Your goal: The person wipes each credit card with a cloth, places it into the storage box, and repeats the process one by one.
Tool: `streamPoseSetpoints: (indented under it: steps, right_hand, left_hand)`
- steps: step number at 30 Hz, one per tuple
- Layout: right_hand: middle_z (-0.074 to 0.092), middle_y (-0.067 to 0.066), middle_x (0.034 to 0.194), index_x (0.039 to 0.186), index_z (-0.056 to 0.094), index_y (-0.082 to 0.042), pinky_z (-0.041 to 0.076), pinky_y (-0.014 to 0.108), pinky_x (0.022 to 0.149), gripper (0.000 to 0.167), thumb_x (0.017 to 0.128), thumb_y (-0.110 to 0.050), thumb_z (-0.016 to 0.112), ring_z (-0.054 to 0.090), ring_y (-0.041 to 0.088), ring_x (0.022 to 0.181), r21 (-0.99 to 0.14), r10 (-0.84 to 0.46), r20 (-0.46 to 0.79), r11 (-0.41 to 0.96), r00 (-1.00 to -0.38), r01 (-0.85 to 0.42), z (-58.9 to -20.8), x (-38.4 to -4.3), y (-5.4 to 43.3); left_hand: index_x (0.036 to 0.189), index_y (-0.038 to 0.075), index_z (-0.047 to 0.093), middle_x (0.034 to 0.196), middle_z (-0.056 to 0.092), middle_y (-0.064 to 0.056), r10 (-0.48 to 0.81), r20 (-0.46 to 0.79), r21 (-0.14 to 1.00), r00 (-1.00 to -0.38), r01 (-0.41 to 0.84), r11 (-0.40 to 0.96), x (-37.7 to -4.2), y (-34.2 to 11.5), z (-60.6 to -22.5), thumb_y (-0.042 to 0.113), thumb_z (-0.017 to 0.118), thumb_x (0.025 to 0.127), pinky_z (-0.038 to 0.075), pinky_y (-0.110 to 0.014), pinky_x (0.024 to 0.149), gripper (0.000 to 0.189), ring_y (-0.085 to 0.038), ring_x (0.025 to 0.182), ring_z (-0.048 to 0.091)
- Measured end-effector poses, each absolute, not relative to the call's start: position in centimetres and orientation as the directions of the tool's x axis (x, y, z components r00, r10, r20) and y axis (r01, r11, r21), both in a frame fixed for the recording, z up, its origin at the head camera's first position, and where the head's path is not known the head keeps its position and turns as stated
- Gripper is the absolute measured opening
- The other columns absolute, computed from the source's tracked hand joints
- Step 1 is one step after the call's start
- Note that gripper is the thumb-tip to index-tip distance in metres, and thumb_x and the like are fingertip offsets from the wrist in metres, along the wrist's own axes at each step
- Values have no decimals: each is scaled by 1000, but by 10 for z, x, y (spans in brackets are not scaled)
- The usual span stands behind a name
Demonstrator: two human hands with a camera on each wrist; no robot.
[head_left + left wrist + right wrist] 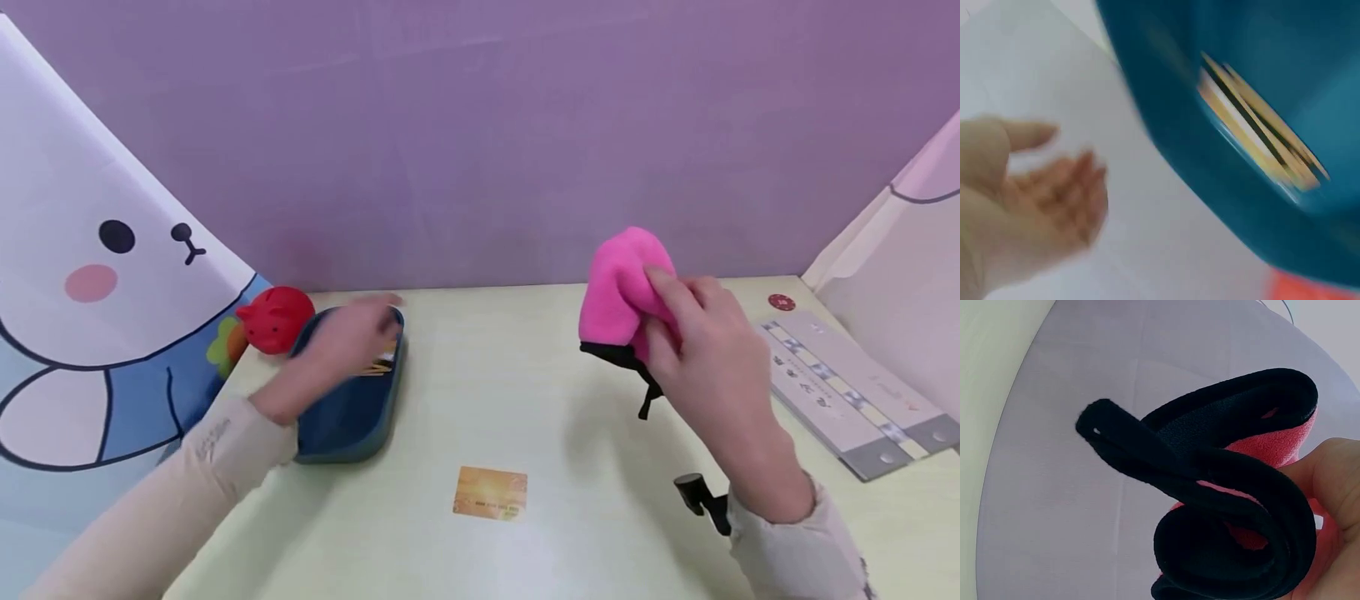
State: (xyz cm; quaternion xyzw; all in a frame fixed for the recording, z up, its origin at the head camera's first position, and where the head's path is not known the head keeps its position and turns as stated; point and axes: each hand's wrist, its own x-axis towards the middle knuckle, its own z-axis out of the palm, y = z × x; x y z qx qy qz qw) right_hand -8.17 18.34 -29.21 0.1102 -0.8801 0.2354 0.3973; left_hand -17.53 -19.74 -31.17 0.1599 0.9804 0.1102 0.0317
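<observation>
My right hand [712, 358] pinches a pink fleece pouch [626, 287] between thumb and fingers, held above the table. In the right wrist view the black-edged mouth of the pouch [1229, 525] is folded, with a black loop sticking out. My left hand [348, 337] is blurred over the far end of a dark blue tray [390, 400]. With fingers loosely bent and nothing held, the left hand [1047, 194] appears beside the tray wall [1179, 150] in the left wrist view. Several thin cards [1260, 125] lean together inside the tray.
A gold card [491, 493] lies on the table in front of me. A red piggy bank [276, 320] stands left of the tray. At right are a grey-and-white booklet [855, 392] and a red chip [782, 302]. A black piece [701, 496] shows beside my right cuff.
</observation>
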Motion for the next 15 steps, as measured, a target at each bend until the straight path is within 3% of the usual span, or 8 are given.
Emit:
streamPoseSetpoints:
  steps: [3,6,9,15]
  right_hand:
    - [64,20,103,129,67,-11,47,58,58,40,90,-10,64,60,37,93,-325,-3,752,868,-659,-375,-293,-81,185]
    - [65,20,103,129,67,-11,46,58,59,39,90,-10,64,60,36,93,-329,2,752,868,-659,-373,-294,-81,185]
    - [65,20,104,129,68,-12,46,57,59,39,91,-11,63,60,36,94,-335,6,752,865,-659,-374,-293,-81,184]
    - [65,20,105,130,67,-12,47,57,61,39,91,-11,63,60,37,95,-335,-10,745,860,-667,-386,-291,-82,181]
  left_hand:
    - [136,9,59,114,69,-5,525,-146,250,-839,482,840,-136,-150,-320,20,64,97,55,-37,86,41,-19,102,64]
    - [139,14,56,133,60,-3,606,-321,205,-728,571,795,-102,-118,-332,32,72,92,52,-38,99,52,-19,121,56]
    - [141,16,52,136,55,-2,614,-417,127,-670,627,769,-82,-103,-342,40,77,86,50,-38,98,65,-17,121,51]
    - [138,22,48,128,53,4,587,-505,78,-633,644,761,-71,-96,-356,46,85,75,48,-36,89,77,-13,110,45]
